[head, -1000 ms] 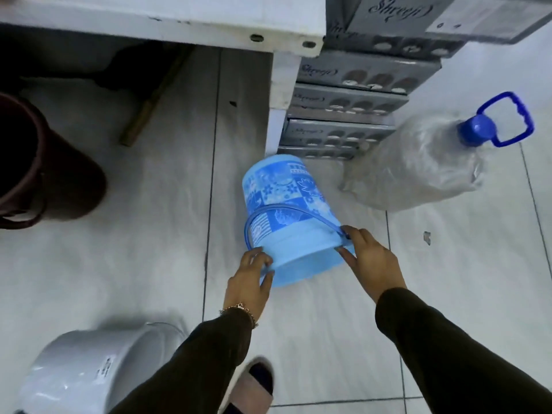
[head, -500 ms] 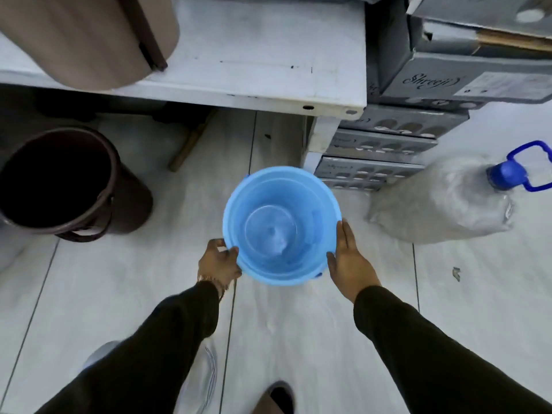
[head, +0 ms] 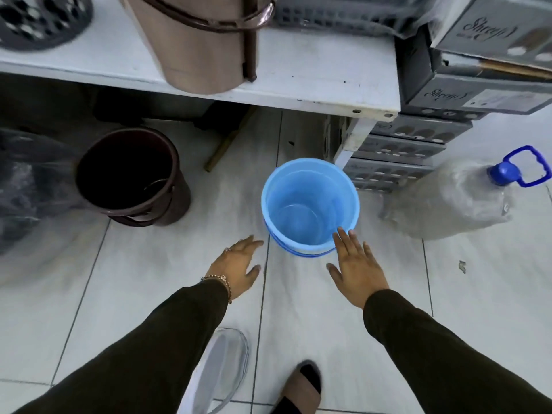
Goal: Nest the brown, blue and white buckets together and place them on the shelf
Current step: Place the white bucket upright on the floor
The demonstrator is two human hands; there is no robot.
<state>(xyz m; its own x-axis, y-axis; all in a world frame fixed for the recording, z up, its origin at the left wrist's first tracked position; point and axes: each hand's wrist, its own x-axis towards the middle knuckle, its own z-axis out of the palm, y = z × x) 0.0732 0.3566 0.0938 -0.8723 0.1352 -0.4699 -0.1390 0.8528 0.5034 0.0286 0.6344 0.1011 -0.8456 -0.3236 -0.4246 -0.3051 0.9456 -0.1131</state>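
The blue bucket (head: 310, 204) stands upright on the tiled floor, mouth up, empty. My right hand (head: 357, 265) hovers open just at its near rim, fingertips close to the edge. My left hand (head: 237, 265) is open too, a little left of the bucket and apart from it. A dark brown bucket (head: 131, 177) stands upright to the left, under the shelf edge. The white bucket (head: 222, 372) lies near my feet, mostly hidden by my left sleeve. The white shelf (head: 313, 85) runs across the top.
A tan bucket with a dark handle (head: 203, 43) stands on the shelf beside a grey basket (head: 38, 19). Stacked grey cartons (head: 418, 138) sit right of the shelf leg. A large water bottle with a blue cap (head: 460, 198) lies on the floor. A dark plastic bag (head: 24, 186) is at left.
The blue bucket went from lying on its side to upright on the floor. Both hands have let go of its rim and drawn back, fingers spread.
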